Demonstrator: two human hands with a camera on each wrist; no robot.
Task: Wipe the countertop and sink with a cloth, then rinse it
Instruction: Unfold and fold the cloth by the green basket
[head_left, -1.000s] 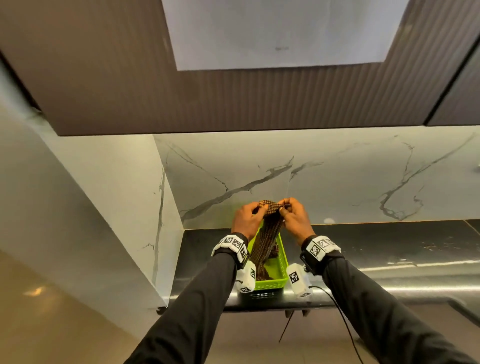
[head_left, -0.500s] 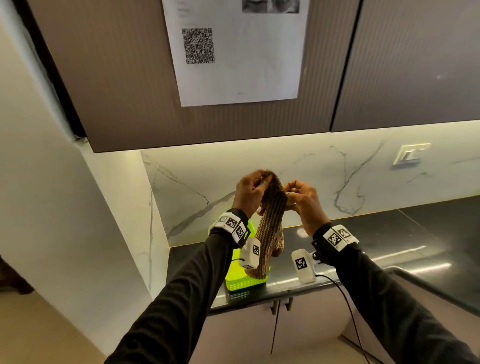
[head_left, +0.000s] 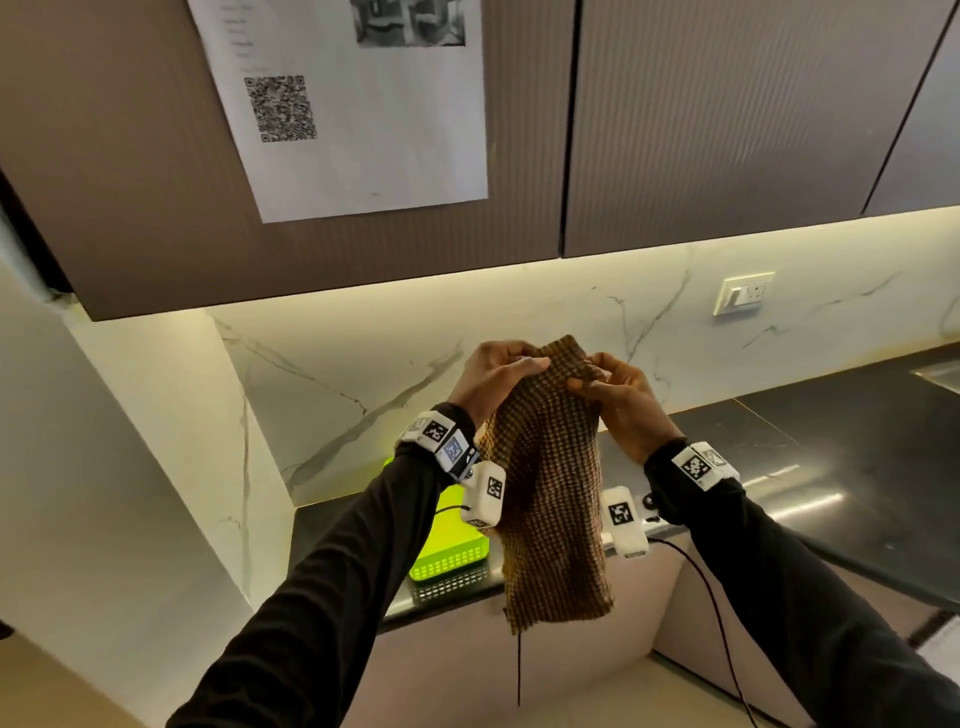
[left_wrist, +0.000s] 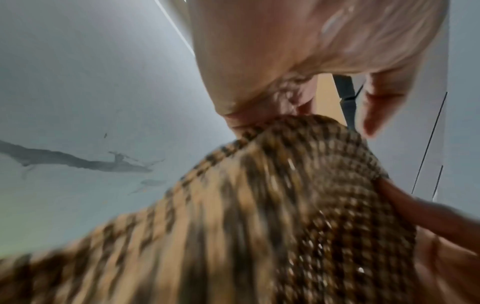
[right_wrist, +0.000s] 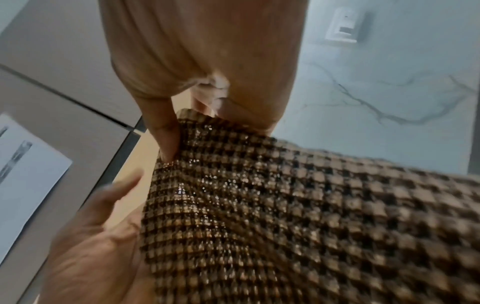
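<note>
Both hands, the left hand (head_left: 496, 376) and right hand (head_left: 615, 392), pinch the checked cloth (head_left: 550, 499) by its top edge, seemingly spreading it for wiping the countertop (head_left: 831, 457).

Warm under-cabinet glow, blurred wrist views

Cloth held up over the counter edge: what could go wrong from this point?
1. Both the left hand and right hand only pinch the cloth at its top edge; a slip could drop it to the floor.
2. A loose thread dangles below and might snag.
3. The swinging cloth could nudge the green basket near the countertop edge.
</note>
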